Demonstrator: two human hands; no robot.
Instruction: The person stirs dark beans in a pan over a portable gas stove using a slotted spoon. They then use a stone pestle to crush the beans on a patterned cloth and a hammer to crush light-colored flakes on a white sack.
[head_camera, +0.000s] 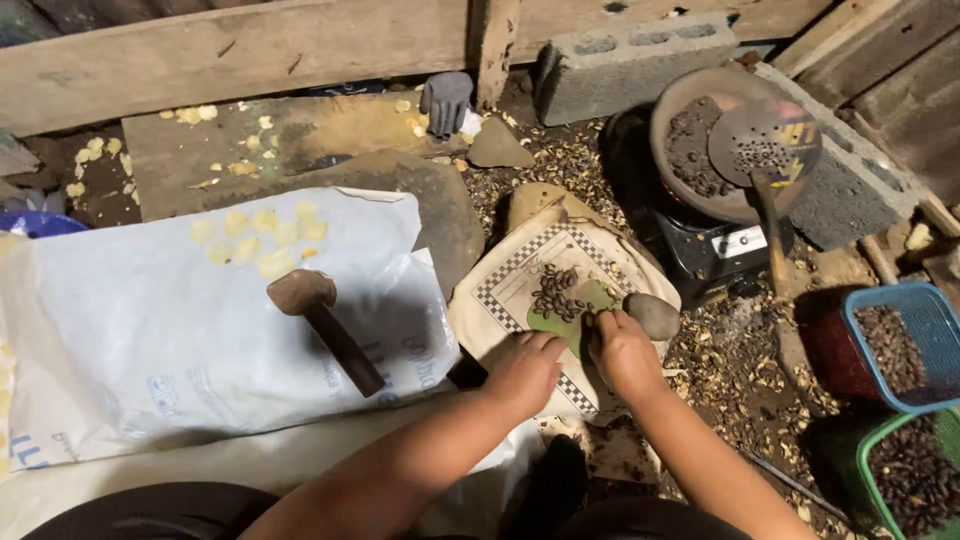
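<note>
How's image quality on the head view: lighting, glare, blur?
Head view: warm, dim light; the white sack is brightest but not blown out; the mallet throws a soft shadow on it. Left hand and right hand look slightly soft. Corners darken; the plank edges at the top bow a little.

Left half of the frame: a large white plastic sack (190, 320) lies flat, faint blue print near its lower edge. Centre, under my hands: a cream cloth bag (520, 290) with a black-and-white checkered border. Right of centre: a small white label (738, 241) on the black stove front.
</note>
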